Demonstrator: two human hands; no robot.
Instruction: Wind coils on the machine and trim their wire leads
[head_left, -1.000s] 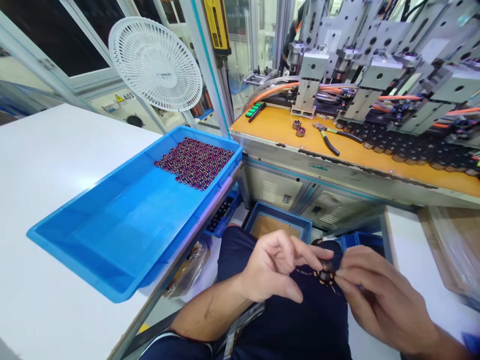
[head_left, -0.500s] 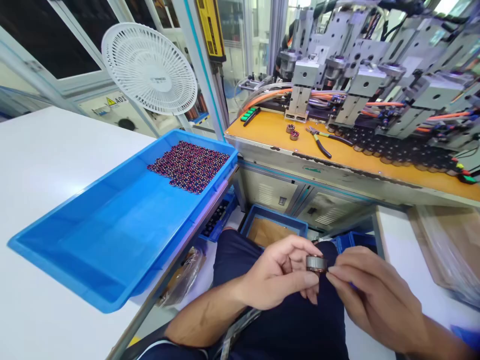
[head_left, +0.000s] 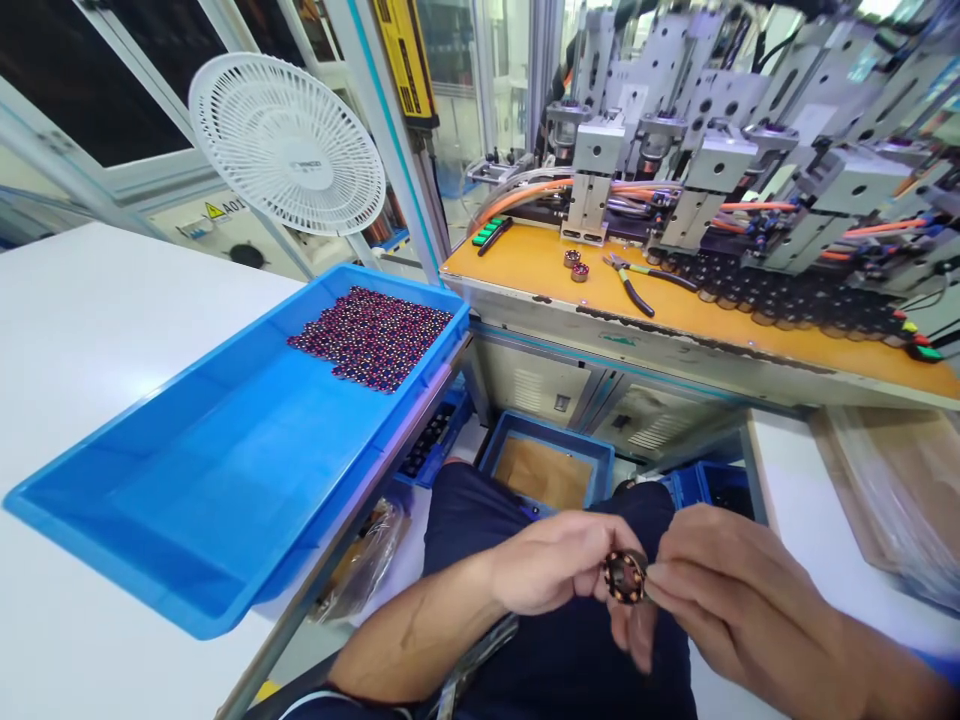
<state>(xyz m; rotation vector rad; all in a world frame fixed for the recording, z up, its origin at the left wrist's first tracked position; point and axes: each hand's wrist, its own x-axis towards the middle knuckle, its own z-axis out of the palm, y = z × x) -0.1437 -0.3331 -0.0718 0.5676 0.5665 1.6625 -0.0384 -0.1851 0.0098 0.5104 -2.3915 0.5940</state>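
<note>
Fingers of the left hand [head_left: 555, 562] close on a ring [head_left: 625, 578], now turned from edge-on, its coppery face seemingly accessible; the right hand's [head_left: 739, 590] bunch alongside, hold unclear.

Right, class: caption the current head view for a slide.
Left hand holds a ring-shaped part, right hand at its edge; blue tray at left.

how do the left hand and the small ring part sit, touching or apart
Touching: the head view shows the left hand holding the small ring part, with no gap between them.
</note>
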